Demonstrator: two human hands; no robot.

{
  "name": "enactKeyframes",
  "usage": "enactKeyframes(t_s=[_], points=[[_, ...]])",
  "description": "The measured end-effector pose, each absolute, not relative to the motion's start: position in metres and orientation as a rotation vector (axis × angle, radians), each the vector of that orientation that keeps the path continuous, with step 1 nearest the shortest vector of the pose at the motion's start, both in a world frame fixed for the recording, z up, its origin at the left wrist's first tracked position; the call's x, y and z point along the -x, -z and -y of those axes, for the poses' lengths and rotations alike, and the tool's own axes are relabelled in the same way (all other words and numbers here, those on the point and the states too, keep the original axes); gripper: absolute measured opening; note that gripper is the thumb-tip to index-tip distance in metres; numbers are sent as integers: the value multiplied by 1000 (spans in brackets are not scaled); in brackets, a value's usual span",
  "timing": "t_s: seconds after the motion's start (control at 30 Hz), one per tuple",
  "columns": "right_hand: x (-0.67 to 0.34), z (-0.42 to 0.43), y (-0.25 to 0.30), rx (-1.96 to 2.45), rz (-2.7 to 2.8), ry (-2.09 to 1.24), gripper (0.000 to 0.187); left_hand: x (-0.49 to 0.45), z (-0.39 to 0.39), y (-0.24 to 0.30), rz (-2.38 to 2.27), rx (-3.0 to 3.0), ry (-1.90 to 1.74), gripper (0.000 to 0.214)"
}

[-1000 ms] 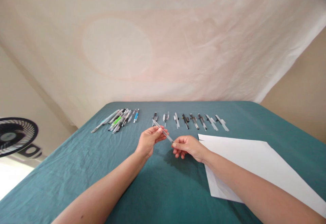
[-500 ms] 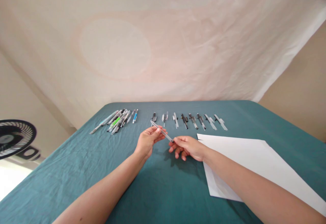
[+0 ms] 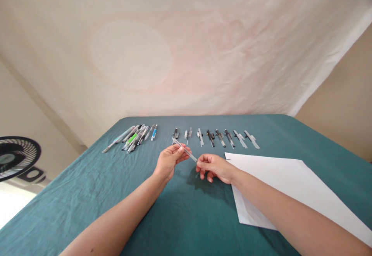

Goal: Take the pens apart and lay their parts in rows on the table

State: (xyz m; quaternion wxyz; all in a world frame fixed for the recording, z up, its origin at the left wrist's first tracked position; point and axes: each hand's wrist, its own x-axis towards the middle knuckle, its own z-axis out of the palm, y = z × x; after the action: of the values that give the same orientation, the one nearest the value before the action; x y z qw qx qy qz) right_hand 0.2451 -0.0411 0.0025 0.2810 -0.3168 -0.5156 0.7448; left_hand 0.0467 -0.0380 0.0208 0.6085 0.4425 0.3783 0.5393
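A slim clear pen is held above the teal tablecloth between both hands. My left hand pinches its far end with thumb and fingers. My right hand grips the near end between thumb and forefinger, its other fingers curled under. A bunch of several pens lies at the far left of the table. A row of several pen caps lies along the far edge, just beyond my hands.
A large white sheet of paper lies on the cloth to the right, under my right forearm. A black fan stands off the table at the left. A pale cloth backdrop hangs behind the table.
My right hand's fingers opened slightly and then curled back round the pen's near end. The pen and my left hand have barely shifted.
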Motion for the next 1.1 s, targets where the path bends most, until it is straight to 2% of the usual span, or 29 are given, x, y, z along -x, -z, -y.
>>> enactKeyframes(t_s=[0.13,0.27,0.43,0.57,1.1], points=[[-245,42,-2,840,1405,-2068,37,-46,38,-21,-878,-1021,-1249,28],[-245,42,-2,852,1406,-2005,31,-47,38,-21,-878,-1022,-1252,28],[-245,42,-3,843,1394,-2068,37,-47,38,-21,-888,-1024,-1249,29],[-245,42,-2,848,1399,-2003,31,-46,38,-21,-886,-1026,-1243,29],[-245,43,-5,881,1492,-2030,34,-48,40,-21,-877,-1037,-1215,28]])
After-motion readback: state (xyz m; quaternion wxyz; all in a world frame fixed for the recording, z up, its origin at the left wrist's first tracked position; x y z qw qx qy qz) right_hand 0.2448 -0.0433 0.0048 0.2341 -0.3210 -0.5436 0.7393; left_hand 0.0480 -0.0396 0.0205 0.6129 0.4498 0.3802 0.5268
